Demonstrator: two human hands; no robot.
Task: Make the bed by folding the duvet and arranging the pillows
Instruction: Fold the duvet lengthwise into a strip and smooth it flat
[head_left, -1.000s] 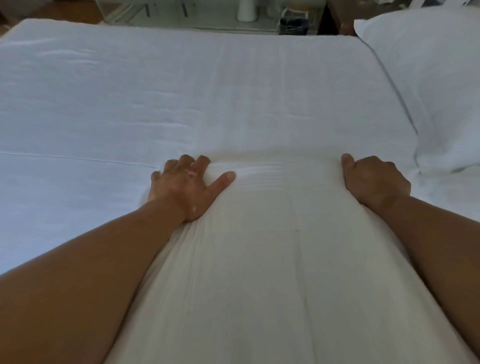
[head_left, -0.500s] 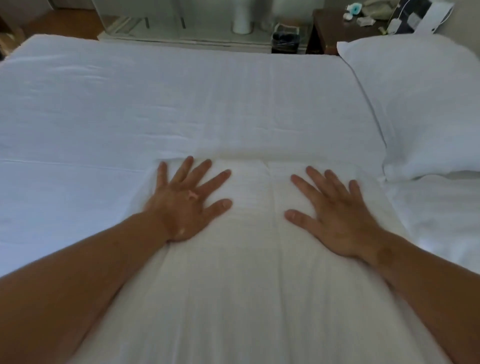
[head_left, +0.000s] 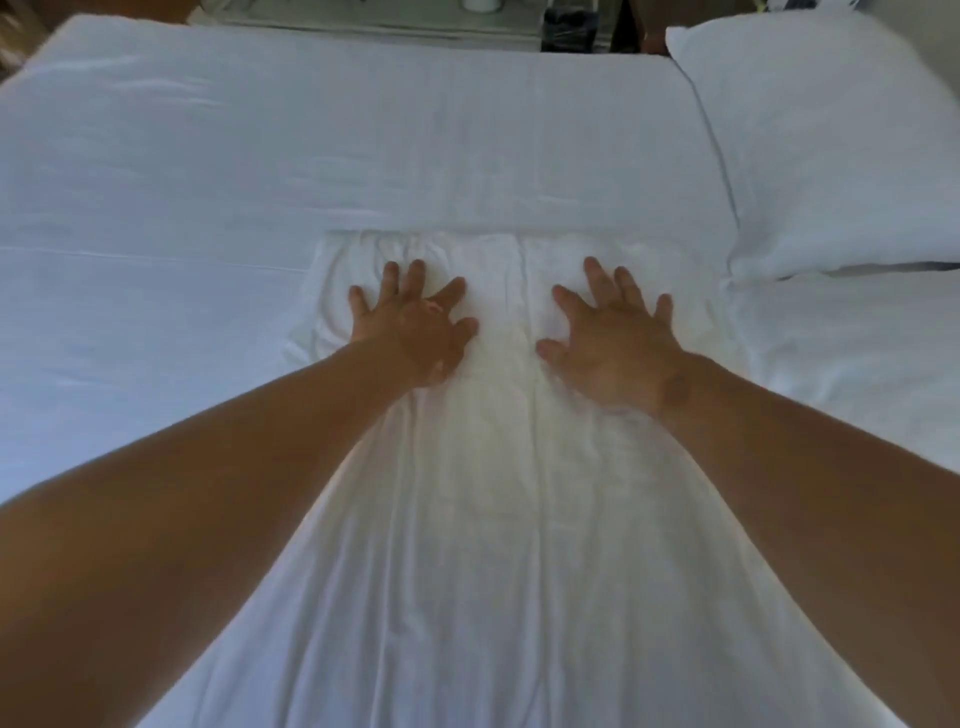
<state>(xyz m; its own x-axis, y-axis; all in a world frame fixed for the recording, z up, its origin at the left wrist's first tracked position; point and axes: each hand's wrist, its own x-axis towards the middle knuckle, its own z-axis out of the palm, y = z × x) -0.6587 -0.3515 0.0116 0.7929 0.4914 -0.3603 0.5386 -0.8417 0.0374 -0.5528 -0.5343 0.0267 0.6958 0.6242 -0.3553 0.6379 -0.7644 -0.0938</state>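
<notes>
A white duvet strip, folded lengthwise, runs from the bottom edge up the middle of the bed; its far end lies just beyond my fingertips. My left hand lies flat on it with fingers spread, left of the centre crease. My right hand lies flat on it too, fingers spread, right of the crease. Neither hand grips the cloth. A white pillow sits at the bed's right side.
A second white pillow or folded cover lies below the first at the right. Beyond the far bed edge stand a pale low shelf and a dark object. The bed sheet stretches wide to the left.
One second ago both hands gripped the duvet's far end. They let go and now press flat on it, spread, a little farther along the strip.
</notes>
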